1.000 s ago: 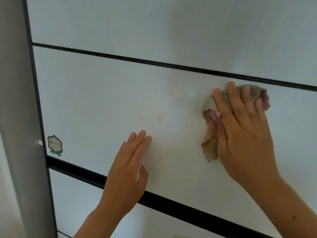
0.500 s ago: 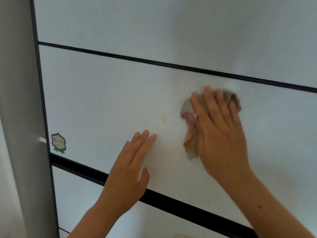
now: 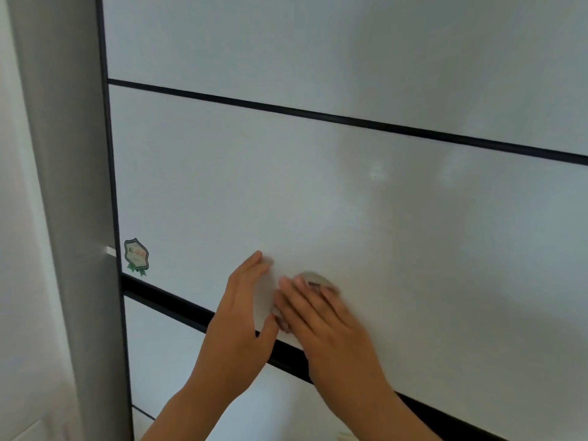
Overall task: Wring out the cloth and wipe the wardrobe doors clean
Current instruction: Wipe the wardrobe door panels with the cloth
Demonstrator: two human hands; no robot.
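The right hand (image 3: 321, 316) slid down-left, flat atop the cloth (image 3: 313, 277), beside the flat left hand (image 3: 245, 316).

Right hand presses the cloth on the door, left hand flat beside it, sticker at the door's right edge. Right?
No: the head view shows the sticker at the door's left edge. The rest holds: the right hand presses the cloth on the door, the left hand flat beside it.

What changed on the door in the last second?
The right hand swept the cloth left and down across the door panel, ending beside the left hand. The left hand stayed flat on the panel; the sticker is unmoved.
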